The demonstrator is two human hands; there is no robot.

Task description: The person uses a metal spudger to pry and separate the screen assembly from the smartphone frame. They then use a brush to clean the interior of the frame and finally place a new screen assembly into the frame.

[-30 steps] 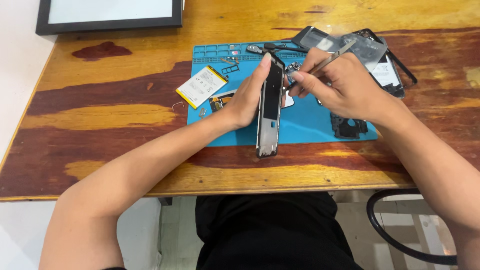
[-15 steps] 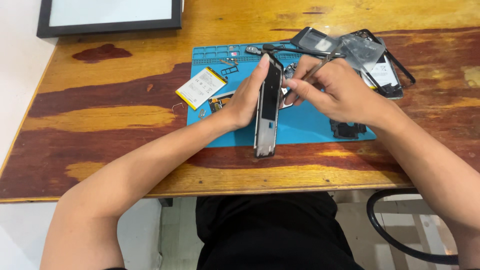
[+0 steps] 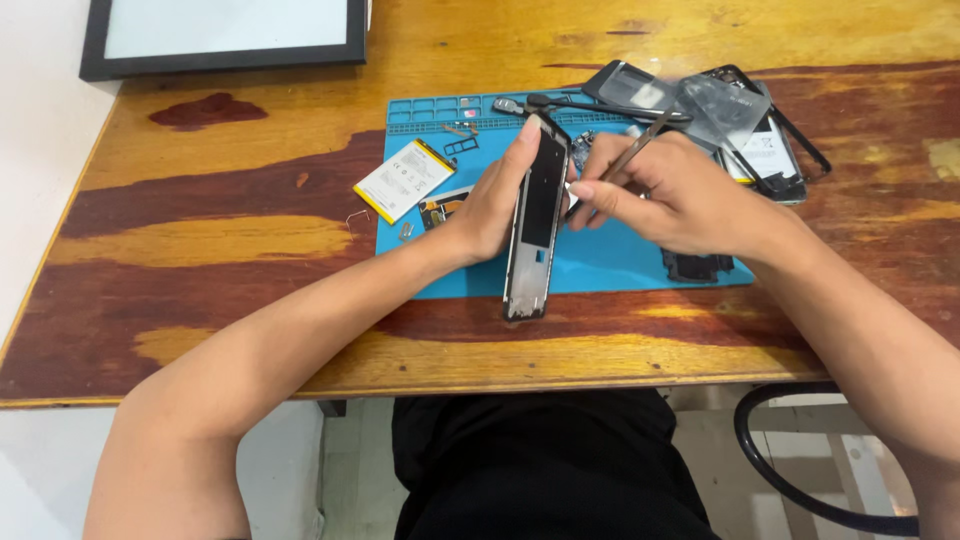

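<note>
A dark phone frame stands on its long edge over the blue repair mat, its near end resting past the mat on the wood. My left hand grips it from the left, fingers up along its far end. My right hand holds metal tweezers, whose tips meet the frame's right side near its upper part.
A white and yellow phone battery lies at the mat's left edge with small parts beside it. Phone covers and a clear plastic piece lie at the back right. A black-framed panel sits at the far left. A small dark part lies on the mat by my right wrist.
My right hand has moved left with the tweezers, from the mat's far right toward the frame, and now touches its side. My left hand keeps the frame on edge.
</note>
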